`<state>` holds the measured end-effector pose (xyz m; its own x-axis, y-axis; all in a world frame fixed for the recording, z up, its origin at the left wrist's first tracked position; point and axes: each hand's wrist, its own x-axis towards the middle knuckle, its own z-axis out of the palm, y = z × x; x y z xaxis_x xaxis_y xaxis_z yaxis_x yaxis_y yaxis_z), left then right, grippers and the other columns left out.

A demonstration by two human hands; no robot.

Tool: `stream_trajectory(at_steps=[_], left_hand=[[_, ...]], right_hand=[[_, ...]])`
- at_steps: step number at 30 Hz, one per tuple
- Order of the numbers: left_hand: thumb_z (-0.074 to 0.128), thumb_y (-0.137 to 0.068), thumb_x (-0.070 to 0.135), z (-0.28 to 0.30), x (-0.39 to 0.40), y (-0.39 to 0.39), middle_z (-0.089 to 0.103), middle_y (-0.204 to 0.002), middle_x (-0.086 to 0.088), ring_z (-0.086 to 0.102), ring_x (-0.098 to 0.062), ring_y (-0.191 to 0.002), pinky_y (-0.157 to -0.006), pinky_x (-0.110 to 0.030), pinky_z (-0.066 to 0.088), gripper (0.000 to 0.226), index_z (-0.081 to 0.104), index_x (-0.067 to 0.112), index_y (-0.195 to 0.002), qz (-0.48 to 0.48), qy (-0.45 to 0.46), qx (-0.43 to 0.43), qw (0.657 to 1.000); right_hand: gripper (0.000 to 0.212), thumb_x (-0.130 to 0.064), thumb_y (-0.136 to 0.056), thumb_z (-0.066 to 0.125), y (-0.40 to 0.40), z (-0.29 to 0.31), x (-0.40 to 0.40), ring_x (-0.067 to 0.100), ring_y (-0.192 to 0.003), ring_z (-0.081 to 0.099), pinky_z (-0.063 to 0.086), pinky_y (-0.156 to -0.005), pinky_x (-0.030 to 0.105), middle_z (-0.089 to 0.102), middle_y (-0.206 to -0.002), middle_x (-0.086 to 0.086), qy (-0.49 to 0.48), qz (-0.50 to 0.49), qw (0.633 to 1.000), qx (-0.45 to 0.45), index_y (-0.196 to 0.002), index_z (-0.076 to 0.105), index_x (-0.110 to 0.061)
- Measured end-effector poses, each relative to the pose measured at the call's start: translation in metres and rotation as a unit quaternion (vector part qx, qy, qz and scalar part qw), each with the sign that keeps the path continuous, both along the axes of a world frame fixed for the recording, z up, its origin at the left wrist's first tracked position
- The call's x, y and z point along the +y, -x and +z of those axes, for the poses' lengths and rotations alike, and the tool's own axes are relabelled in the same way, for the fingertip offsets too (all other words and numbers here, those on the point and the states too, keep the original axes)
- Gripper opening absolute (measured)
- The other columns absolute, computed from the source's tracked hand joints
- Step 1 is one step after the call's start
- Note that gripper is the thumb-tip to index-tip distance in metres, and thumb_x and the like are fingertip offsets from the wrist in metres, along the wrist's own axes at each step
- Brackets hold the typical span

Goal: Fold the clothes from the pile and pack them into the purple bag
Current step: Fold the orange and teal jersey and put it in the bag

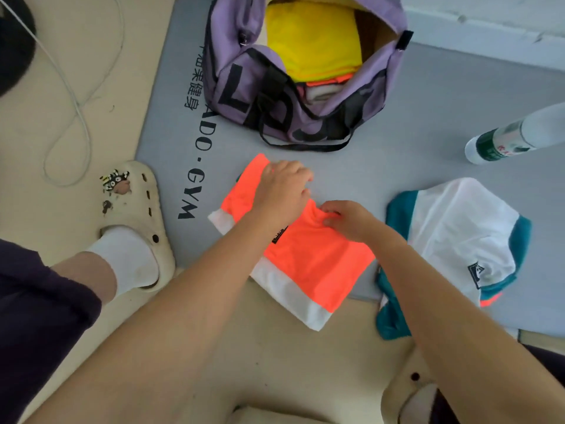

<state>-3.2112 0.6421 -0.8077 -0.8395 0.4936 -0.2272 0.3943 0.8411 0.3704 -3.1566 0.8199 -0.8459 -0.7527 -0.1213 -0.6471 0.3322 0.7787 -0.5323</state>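
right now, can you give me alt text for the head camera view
A person's left hand presses flat on a neon orange and white garment on a grey gym mat while the right hand pinches its fabric. Beyond it stands an open purple fabric bag holding a folded yellow garment; a white and teal garment lies to the right.

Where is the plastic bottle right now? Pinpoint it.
In the head view the plastic bottle lies on its side at the right edge of the grey mat, right of the purple bag and above the white-and-teal garment.
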Motion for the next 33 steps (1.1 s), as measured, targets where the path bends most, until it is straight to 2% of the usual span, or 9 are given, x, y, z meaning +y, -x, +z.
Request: stream_trajectory(at_steps=[3, 5, 12, 15, 20, 25, 28, 31, 33], left_hand=[[0.052, -0.096, 0.035, -0.022, 0.028, 0.029, 0.057, -0.134, 0.001, 0.049, -0.021, -0.128, -0.105, -0.036, 0.029, 0.034, 0.057, 0.024, -0.128, -0.124, 0.071, -0.124, 0.982], [0.055, -0.095, 0.037, -0.034, 0.032, 0.047, 0.061, -0.124, -0.004, 0.054, -0.027, -0.119, -0.09, -0.034, 0.039, 0.027, 0.061, 0.02, -0.113, -0.101, 0.081, -0.201, 0.971], [0.062, -0.076, 0.071, -0.045, 0.0, 0.089, 0.055, -0.08, 0.001, 0.054, -0.022, -0.078, -0.066, -0.03, 0.039, 0.053, 0.051, 0.019, -0.073, -0.1, 0.218, -0.287, 0.927], [0.067, -0.075, 0.067, -0.043, -0.01, 0.087, 0.06, -0.086, -0.002, 0.058, -0.027, -0.086, -0.066, -0.031, 0.036, 0.051, 0.051, 0.019, -0.074, -0.049, 0.171, -0.188, 0.966], [0.075, -0.076, 0.043, -0.047, -0.016, 0.046, 0.056, -0.109, -0.01, 0.052, -0.032, -0.104, -0.086, -0.042, 0.036, 0.05, 0.058, 0.014, -0.114, -0.021, 0.072, 0.11, 0.991], [0.052, -0.092, 0.052, -0.05, -0.02, -0.007, 0.064, -0.107, -0.001, 0.055, -0.024, -0.108, -0.095, -0.038, 0.032, 0.039, 0.066, 0.02, -0.11, -0.114, 0.035, -0.004, 0.993], [0.046, -0.089, 0.064, -0.041, -0.024, -0.018, 0.063, -0.079, 0.006, 0.06, -0.023, -0.088, -0.077, -0.032, 0.029, 0.044, 0.063, 0.023, -0.09, -0.071, 0.068, -0.102, 0.99], [0.04, -0.085, 0.072, -0.027, -0.028, -0.011, 0.054, -0.069, 0.008, 0.057, -0.019, -0.072, -0.059, -0.028, 0.031, 0.055, 0.057, 0.021, -0.075, -0.05, 0.227, -0.231, 0.945], [0.044, -0.091, 0.058, -0.024, -0.027, -0.009, 0.06, -0.08, 0.002, 0.058, -0.023, -0.077, -0.061, -0.028, 0.033, 0.043, 0.06, 0.02, -0.082, -0.041, 0.277, -0.174, 0.944]], right_hand=[[0.033, -0.003, -0.089, 0.06, 0.019, 0.001, 0.017, 0.022, -0.117, 0.058, 0.035, -0.1, 0.018, 0.066, -0.124, 0.005, -0.01, 0.0, 1.0, 0.03, -0.12, 0.067, -0.012], [0.031, -0.011, -0.091, 0.059, 0.032, 0.0, 0.029, 0.021, -0.119, 0.058, 0.038, -0.106, 0.035, 0.066, -0.125, -0.001, -0.036, -0.037, 0.996, 0.066, -0.119, 0.067, -0.02], [0.043, -0.055, -0.082, 0.065, 0.049, -0.006, 0.062, 0.025, -0.113, 0.053, 0.028, -0.093, 0.04, 0.063, -0.114, -0.001, -0.222, 0.085, 0.971, 0.01, -0.108, 0.062, -0.021], [0.032, -0.043, -0.089, 0.062, 0.046, -0.008, 0.063, 0.03, -0.109, 0.052, 0.028, -0.091, 0.041, 0.062, -0.106, 0.008, -0.262, 0.02, 0.96, 0.093, -0.104, 0.059, -0.015], [0.041, -0.012, -0.085, 0.057, 0.015, -0.007, 0.024, 0.036, -0.112, 0.049, 0.033, -0.098, 0.048, 0.053, -0.121, 0.017, -0.343, -0.017, 0.903, 0.259, -0.125, 0.052, -0.008], [0.023, -0.032, -0.093, 0.056, -0.026, -0.012, -0.009, 0.033, -0.087, 0.057, 0.04, -0.061, 0.037, 0.061, -0.091, 0.01, -0.132, -0.032, 0.978, 0.158, -0.1, 0.055, -0.01], [0.025, -0.033, -0.092, 0.058, -0.04, -0.012, -0.009, 0.031, -0.092, 0.056, 0.04, -0.06, 0.036, 0.061, -0.096, 0.008, -0.128, -0.078, 0.976, 0.159, -0.101, 0.051, -0.011], [0.031, -0.039, -0.091, 0.058, -0.049, -0.009, -0.002, 0.032, -0.09, 0.059, 0.048, -0.065, 0.04, 0.062, -0.1, 0.008, -0.166, -0.099, 0.974, 0.12, -0.104, 0.05, -0.011], [0.035, -0.043, -0.091, 0.059, -0.055, -0.003, 0.007, 0.033, -0.088, 0.059, 0.048, -0.065, 0.04, 0.06, -0.098, 0.009, -0.198, -0.122, 0.967, 0.104, -0.103, 0.05, -0.011]])
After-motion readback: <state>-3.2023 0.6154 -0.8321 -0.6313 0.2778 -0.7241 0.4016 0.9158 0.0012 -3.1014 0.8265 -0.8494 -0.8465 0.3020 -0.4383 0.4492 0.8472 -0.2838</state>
